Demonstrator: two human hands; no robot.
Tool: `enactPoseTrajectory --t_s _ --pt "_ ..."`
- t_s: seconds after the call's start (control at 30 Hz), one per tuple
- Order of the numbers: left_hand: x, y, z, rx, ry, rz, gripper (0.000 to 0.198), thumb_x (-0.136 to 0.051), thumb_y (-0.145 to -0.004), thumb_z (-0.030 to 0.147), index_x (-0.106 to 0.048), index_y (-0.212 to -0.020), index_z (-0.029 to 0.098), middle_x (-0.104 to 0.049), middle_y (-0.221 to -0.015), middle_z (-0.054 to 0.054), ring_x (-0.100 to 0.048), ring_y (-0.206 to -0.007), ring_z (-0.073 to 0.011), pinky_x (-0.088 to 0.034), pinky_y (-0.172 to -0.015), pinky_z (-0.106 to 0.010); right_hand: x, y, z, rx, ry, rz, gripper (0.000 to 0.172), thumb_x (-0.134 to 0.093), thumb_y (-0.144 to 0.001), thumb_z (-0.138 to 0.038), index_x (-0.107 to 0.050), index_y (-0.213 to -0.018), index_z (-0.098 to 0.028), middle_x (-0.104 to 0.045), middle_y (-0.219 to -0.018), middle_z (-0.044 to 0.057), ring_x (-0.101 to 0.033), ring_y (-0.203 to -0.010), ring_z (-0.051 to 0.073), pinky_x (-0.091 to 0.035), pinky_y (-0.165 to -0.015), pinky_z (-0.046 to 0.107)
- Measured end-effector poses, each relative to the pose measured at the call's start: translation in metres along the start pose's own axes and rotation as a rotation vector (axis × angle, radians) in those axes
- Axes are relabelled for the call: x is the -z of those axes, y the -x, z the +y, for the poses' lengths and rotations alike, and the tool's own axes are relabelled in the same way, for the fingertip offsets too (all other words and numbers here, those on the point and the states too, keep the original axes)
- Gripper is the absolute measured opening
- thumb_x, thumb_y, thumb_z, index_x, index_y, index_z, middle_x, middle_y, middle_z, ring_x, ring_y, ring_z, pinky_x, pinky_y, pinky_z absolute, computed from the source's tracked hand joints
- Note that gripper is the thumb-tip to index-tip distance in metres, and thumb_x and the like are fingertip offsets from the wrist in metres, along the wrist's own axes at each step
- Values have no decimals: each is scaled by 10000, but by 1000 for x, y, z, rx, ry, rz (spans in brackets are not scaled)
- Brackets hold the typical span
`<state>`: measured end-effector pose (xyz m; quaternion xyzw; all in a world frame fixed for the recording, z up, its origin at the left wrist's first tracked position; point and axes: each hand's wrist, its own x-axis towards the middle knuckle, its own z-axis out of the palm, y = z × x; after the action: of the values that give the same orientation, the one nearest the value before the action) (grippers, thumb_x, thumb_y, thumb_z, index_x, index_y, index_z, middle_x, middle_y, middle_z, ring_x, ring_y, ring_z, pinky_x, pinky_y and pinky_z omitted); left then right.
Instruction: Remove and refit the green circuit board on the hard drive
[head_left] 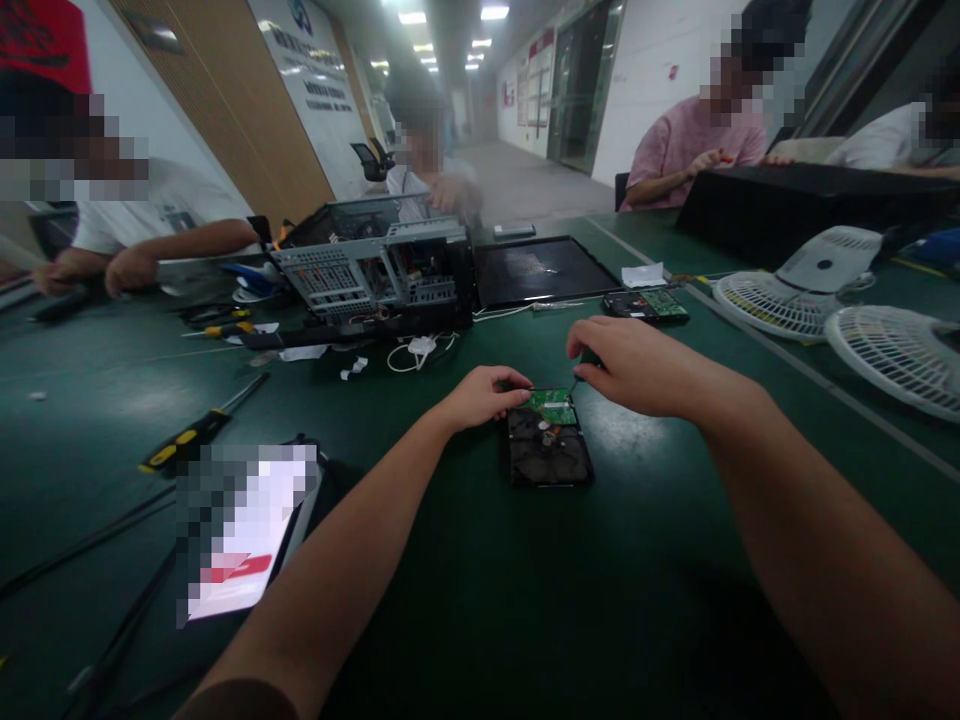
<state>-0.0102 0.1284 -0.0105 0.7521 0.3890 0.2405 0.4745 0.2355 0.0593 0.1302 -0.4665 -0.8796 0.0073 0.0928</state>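
Note:
A hard drive point(551, 458) lies on the green table in front of me, its green circuit board facing up at the far end. My left hand point(484, 398) is closed on the drive's far left corner, thumb and fingers along the edge. Above the far right corner, my right hand point(634, 365) pinches a small dark screwdriver point(589, 362). Most of its handle is hidden by the fingers, and its thin shaft points down at the board's right edge. Whether the tip sits in a screw is too small to tell.
An opened computer case point(367, 265) stands beyond, beside a black panel point(544, 272). A second hard drive point(646, 306) lies behind my right hand. White fan parts point(780, 300) are at right. A yellow-black screwdriver point(187, 440) and a lit phone point(255, 530) lie left. Several people sit around.

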Motion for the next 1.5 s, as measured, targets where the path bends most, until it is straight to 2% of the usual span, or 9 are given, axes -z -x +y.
enactPoseTrajectory --t_s 0.1,0.17,0.3,0.4,0.57,0.73,0.93,1.13,1.5 --pt "0 1 2 3 2 -10 369 -706 -918 387 -709 -1216 169 -695 -778 -27 -571 -561 -107 -478 -542 -238 1 -1 1 -58 43 -29 180 -570 -902 -306 -647 -1013 -187 -712 -994 114 -648 -872 273 -471 -778 414" --pt "0 2 3 5 2 -11 369 -704 -919 385 -707 -1216 167 -691 -769 -23 -570 -561 -107 -478 -542 -238 1 0 2 -91 40 -33 230 -565 -909 -331 -644 -1070 -186 -717 -1000 115 -652 -869 275 -472 -776 414" --pt "0 1 3 -2 1 -8 373 -709 -915 389 -707 -1216 169 -699 -797 -29 -569 -563 -105 -475 -534 -235 -1 1 -1 -51 -41 -12 323 -548 -872 -225 -588 -1187 -171 -683 -1127 134 -644 -916 253 -480 -808 382" --pt "0 0 2 -8 6 -10 375 -710 -914 391 -707 -1212 165 -700 -799 -31 -569 -559 -106 -474 -527 -236 -1 1 -3 -13 -61 -14 285 -538 -866 -188 -595 -1146 -177 -668 -1146 135 -632 -954 254 -482 -828 381" --pt "-1 0 1 -6 4 -4 368 -707 -916 392 -709 -1208 168 -713 -829 -37 -566 -557 -101 -475 -527 -234 1 -1 0 -36 3 -28 164 -581 -900 -281 -647 -1015 -185 -694 -1059 122 -646 -924 269 -481 -823 409" --pt "0 1 0 10 6 -3 374 -712 -911 403 -711 -1208 176 -685 -749 -17 -576 -559 -113 -489 -543 -243 1 -2 1 -79 32 -43 207 -552 -937 -355 -658 -998 -187 -712 -965 112 -651 -869 272 -477 -782 413" --pt "0 0 1 -7 0 -9 368 -712 -910 391 -712 -1207 175 -708 -821 -37 -572 -560 -107 -486 -535 -244 -2 1 -2 -20 -47 -12 259 -549 -848 -180 -610 -1100 -174 -665 -1101 131 -623 -903 245 -480 -788 369" --pt "0 1 2 -9 14 -7 364 -713 -910 390 -712 -1203 172 -688 -776 -22 -564 -548 -107 -481 -526 -245 1 0 -2 -54 -10 -17 155 -577 -892 -264 -625 -1013 -181 -679 -1049 132 -629 -914 271 -476 -809 408" --pt "-1 0 1 -13 2 -5 386 -710 -911 405 -709 -1202 152 -670 -728 -13 -555 -537 -106 -462 -520 -234 1 -3 1 -94 101 -31 179 -577 -960 -350 -643 -939 -185 -700 -969 116 -639 -848 251 -452 -736 384"
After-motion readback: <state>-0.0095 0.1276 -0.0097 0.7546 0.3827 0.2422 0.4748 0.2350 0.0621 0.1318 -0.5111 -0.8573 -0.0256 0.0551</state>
